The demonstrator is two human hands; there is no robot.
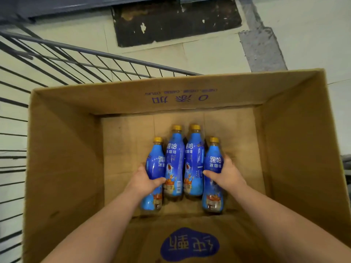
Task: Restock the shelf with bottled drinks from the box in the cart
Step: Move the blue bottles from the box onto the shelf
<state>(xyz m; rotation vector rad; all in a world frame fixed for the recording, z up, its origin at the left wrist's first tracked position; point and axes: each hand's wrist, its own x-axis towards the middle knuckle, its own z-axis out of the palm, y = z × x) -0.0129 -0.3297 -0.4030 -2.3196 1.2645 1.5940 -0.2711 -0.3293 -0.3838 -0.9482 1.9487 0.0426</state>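
Mid-frame, box [64,149]: we logged four blue bottles [174,164] side by side.
Left hand [147,180]: fingers gripped leftmost bottle [154,162].
Right hand [228,174]: fingers gripped rightmost bottle [213,164].

Both arms are showing bare from the lower edge of the view up to the wrists, the left forearm [106,221] and the right forearm [275,211] appearing smooth and rounded. The left hand [144,179] and the right hand [228,173] are showing bare as well, each presenting its back and a short thumb. Slight blur is hiding finer detail such as the nails.
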